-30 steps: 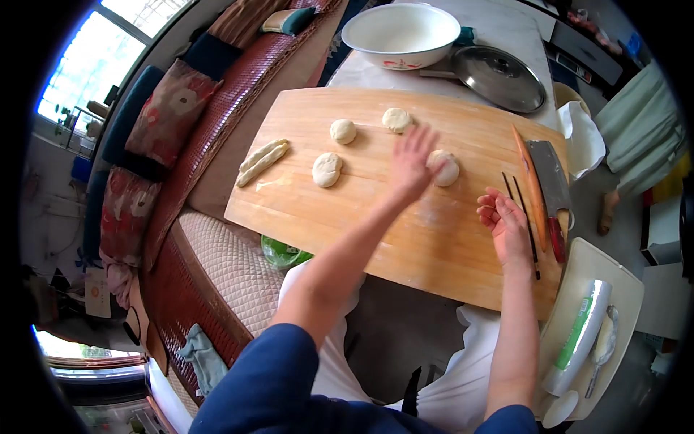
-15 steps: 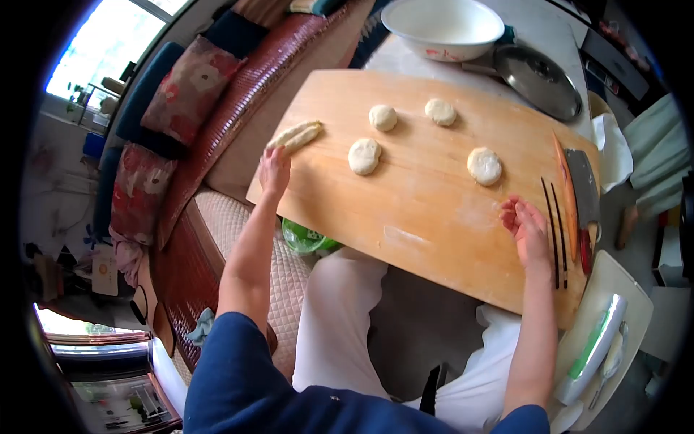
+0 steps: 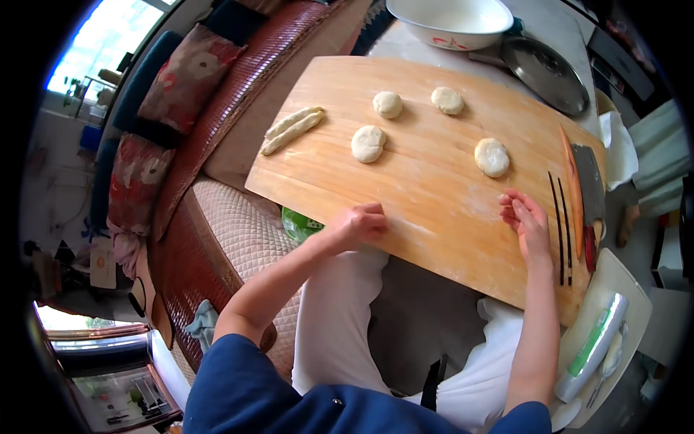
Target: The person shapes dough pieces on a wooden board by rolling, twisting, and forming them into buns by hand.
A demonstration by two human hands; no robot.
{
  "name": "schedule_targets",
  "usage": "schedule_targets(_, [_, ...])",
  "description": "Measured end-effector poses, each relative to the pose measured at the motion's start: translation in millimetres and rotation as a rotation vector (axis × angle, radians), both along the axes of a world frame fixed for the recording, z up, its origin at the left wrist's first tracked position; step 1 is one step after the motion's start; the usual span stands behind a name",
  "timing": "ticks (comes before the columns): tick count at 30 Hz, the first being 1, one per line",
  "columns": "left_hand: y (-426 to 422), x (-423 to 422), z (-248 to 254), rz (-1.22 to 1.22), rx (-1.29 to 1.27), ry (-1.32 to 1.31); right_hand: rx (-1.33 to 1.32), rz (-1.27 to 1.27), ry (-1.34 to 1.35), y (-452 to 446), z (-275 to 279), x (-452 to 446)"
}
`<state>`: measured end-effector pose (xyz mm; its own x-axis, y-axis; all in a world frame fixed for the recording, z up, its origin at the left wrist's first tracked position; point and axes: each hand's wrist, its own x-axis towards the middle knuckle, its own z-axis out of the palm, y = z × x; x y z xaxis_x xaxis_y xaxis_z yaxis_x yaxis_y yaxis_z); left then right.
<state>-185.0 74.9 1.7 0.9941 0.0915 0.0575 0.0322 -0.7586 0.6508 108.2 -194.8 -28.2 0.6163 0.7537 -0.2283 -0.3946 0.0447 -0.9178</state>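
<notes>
Over the front edge of a wooden board [image 3: 434, 206], my left hand [image 3: 363, 223] has its fingers curled in, with nothing visible in them. Beside the front right part of the board is my right hand [image 3: 525, 219], empty, its fingers loosely bent and apart. Just beyond it lies a flattened dough round [image 3: 492, 158]. Farther back are a dough round [image 3: 369, 144] and two more dough pieces, one a dough ball [image 3: 387, 105] and the other a dough disc [image 3: 447, 100]. Two strips of dough [image 3: 292, 131] lie side by side at the board's left.
On the right are black chopsticks [image 3: 559, 224], a wooden rolling pin [image 3: 571, 192] and a cleaver [image 3: 589, 181]. Behind the board stand a white basin [image 3: 452, 25] and a pan lid [image 3: 547, 74]. A tray [image 3: 622, 289] at lower right holds a roll of plastic wrap [image 3: 593, 347].
My left hand has left the dough strips and moved right and toward me, to the board's front edge. My right hand has barely moved. The view has shifted slightly.
</notes>
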Motion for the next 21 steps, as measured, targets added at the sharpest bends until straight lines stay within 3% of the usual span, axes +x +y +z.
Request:
schedule_targets(8, [-12,0,16,-0.099,0.232,0.041,-0.01,0.031,-0.006,8,-4,-1])
schedule_targets(11, [33,-5,-15,0.153,-0.08,-0.073,-0.009,0.037,-0.018,9,-2,-1])
schedule_targets(13, [81,-9,-2,0.479,-0.03,-0.205,-0.013,0.034,-0.02,9,-2,-3])
schedule_targets(15, [143,-25,3,0.666,0.366,-0.318,-0.023,0.024,-0.021,8,0,-4])
schedule_targets(19, [220,-50,-8,0.967,0.572,-0.224,-0.036,0.04,-0.03,9,1,-4])
schedule_targets(21, [237,-50,-11,0.954,0.59,-0.147,-0.041,0.044,-0.028,9,2,-4])
